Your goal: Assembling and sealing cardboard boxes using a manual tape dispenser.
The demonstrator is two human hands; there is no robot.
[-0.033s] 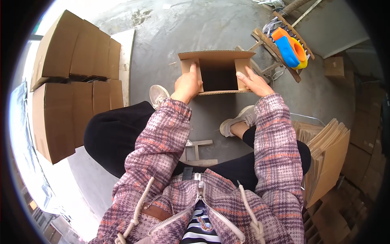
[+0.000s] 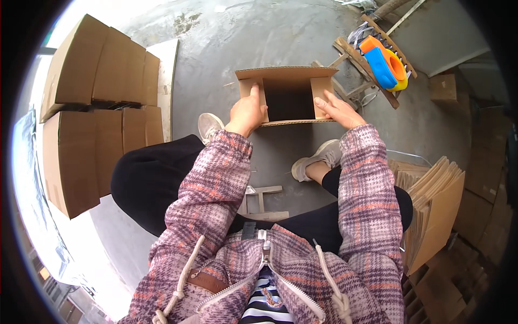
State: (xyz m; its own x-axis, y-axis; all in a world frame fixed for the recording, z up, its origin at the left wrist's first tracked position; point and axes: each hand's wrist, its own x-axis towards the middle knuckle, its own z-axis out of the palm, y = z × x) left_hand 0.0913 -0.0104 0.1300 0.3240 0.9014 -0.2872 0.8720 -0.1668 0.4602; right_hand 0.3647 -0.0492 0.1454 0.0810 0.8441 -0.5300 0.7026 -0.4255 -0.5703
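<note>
We've got the open cardboard box (image 2: 286,74) out past our shoes (image 2: 209,127), both side flaps (image 2: 324,85) gripped: left hand (image 2: 248,114) on the left one, right hand (image 2: 342,112) on the right, though we can't really tell if its base touches the concrete floor (image 2: 243,38). A bunch of flat cardboard (image 2: 440,216) stands by our right knee (image 2: 403,210), and some blue, orange and yellow rings (image 2: 380,67) sit toward one end of a wooden rack (image 2: 353,58).

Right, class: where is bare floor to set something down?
Bare grey floor lies beyond the open brown cardboard box, between the pale flat board and brown wooden frame. Crowded: left, with brown cardboard cartons; lower right, with tan cardboard sheets.
</note>
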